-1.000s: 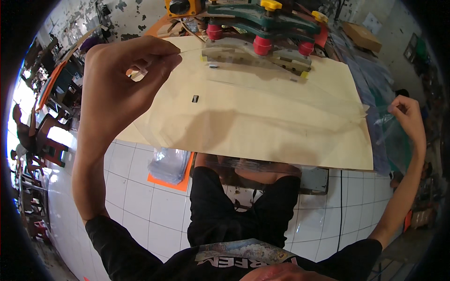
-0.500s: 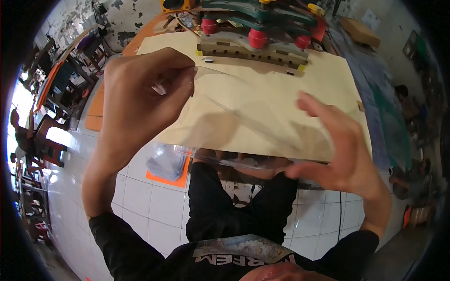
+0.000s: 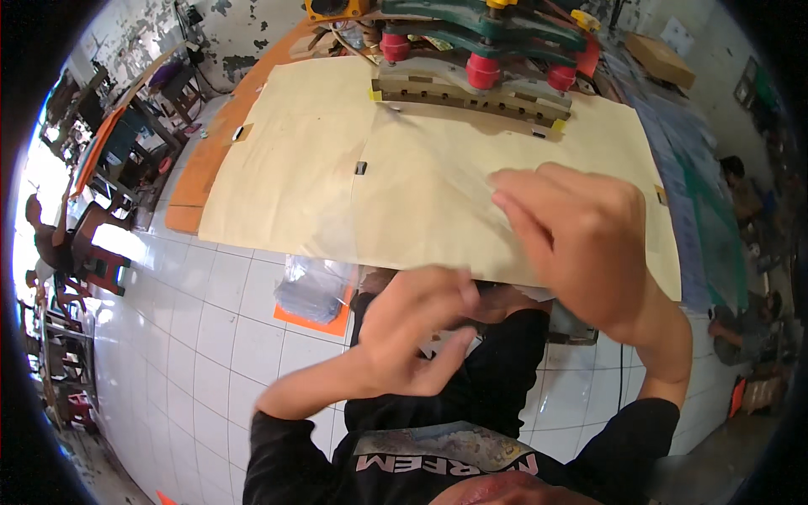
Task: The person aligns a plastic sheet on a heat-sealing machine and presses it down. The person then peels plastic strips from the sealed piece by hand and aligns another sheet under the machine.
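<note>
My right hand is closed at the right of the cream-papered board, thumb and fingertips pinched together on a thin clear plastic sheet. The sheet spreads leftward over the paper, and its outline is hard to make out. Nearer to me, over my lap and below the board's front edge, my left hand is curved with thumb and fingers apart. It looks empty and slightly blurred. Beyond both hands stands a green metal press with red knobs and a long, flat bar resting low over the paper.
Small dark-and-white pieces, one a clip-like bit, lie on the paper. Clear plastic bags rest on an orange sheet at the lower left. A cardboard box sits at the far right. People are in the background on both sides.
My left hand has let go of the plastic sheet and dropped down and right toward my lap. The right hand, open before, has closed on the sheet.
</note>
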The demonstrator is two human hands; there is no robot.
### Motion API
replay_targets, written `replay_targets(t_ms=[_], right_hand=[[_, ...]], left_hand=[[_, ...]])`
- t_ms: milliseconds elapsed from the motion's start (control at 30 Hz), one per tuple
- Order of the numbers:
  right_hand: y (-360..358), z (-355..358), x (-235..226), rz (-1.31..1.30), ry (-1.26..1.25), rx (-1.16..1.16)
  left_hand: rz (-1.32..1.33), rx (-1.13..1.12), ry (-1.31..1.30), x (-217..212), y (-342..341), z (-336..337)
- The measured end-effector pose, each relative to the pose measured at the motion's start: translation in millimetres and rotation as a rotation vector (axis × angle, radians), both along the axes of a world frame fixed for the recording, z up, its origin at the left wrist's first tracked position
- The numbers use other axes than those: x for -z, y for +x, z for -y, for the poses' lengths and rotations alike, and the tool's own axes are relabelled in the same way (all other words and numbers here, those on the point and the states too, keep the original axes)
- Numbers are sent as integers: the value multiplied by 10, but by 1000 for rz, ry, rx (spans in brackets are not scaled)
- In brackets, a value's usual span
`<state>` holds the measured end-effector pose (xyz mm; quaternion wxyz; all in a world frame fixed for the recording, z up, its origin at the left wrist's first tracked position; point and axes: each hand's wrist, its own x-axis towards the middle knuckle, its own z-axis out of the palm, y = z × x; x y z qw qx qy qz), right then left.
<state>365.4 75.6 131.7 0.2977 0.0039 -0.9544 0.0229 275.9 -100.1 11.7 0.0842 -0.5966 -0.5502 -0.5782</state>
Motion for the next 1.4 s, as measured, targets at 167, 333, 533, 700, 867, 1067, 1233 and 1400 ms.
replay_targets(t_ms=[167,333,533,700,867,1067,1233,1400], right_hand=[[238,225,144,-58,363,-58],[349,318,221,-110,490,-123],[346,325,318,-156,551,-219],[360,400,308,-96,518,-189],[344,421,319,-106,500,-204],[306,413,328,-160,460,-256],[315,412,337,-152,404,-253],[306,403,336,-141,379,-242]], left_hand=[[1123,518,220,33,165,-363],[1219,634,327,31,220,-433],[1316,595,291,7,211,-413],[1364,619,302,34,191,-394],[1435,704,353,54,170,-370],[1420,705,347,90,138,-378],[1455,726,310,77,116,-374],[1444,765,267,76,122,-366]])
